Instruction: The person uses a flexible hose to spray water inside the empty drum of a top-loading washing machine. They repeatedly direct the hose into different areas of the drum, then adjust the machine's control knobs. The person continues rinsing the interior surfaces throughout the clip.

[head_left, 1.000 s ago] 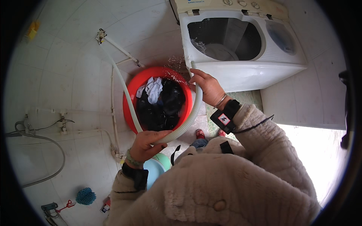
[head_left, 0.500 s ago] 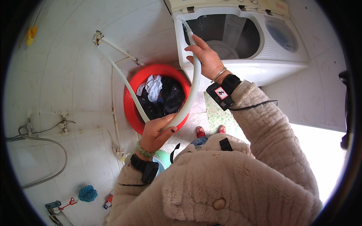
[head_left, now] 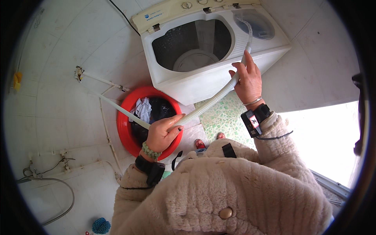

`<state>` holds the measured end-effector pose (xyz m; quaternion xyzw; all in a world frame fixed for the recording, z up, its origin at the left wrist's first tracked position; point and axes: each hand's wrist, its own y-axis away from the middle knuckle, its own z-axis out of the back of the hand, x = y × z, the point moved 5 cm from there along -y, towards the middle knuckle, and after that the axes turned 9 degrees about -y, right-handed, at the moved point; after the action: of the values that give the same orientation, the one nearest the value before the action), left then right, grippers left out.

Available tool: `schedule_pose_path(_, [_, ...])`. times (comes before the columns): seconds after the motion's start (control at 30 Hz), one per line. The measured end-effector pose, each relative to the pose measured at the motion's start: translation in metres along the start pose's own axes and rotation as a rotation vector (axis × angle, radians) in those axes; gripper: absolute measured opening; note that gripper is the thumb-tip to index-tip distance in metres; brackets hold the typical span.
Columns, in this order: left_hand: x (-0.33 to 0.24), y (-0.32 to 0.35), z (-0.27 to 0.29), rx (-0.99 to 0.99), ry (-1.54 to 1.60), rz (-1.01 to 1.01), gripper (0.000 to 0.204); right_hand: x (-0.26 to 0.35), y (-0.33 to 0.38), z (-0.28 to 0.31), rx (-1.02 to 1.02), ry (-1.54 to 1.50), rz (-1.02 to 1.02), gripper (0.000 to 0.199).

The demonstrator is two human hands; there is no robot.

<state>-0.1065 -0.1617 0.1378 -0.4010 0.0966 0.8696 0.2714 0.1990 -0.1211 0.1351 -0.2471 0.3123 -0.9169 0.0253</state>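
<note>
A pale ribbed hose [head_left: 217,97] runs across in front of me, bending through my left hand [head_left: 162,135], whose fingers are closed round it above the red tub [head_left: 125,102]. Near its far end my right hand [head_left: 248,82] grips the same hose. Water [head_left: 250,31] spurts from that end onto the round translucent lid [head_left: 260,28] at the right of the white twin-tub washing machine [head_left: 188,84]. The machine's larger left drum [head_left: 197,60] stands uncovered. Inside the red tub lie a white cloth [head_left: 143,109] and dark clothes in dark water, partly hidden by my left hand.
From a wall tap [head_left: 79,72] the hose's other stretch slants down to my left hand. Pipes [head_left: 109,137] run along the tiled wall. A grey hose [head_left: 70,196] hangs at lower left, near a blue scrubber [head_left: 101,226]. Bright light enters at right.
My right hand has swung the hose end rightward, so the water moves from the uncovered drum to the round lid. The view has shifted right; my left hand keeps its hold.
</note>
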Motion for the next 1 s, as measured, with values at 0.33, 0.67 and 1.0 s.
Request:
schedule_pose_path(0.33, [-0.001,0.01,-0.004,0.094,-0.034,-0.101,0.036,0.0,0.029,-0.001,0.197,-0.186,-0.021,0.024])
schedule_pose_path(0.67, [0.01,0.049,0.013,-0.008,0.098,0.065,0.036,0.047,-0.005,-0.039,0.105,-0.215,0.126,0.026])
schedule_pose_path(1.0, [0.006,0.062,0.008,0.027,0.086,-0.054,0.035,0.064,-0.005,-0.055,0.27,-0.535,0.251,0.034])
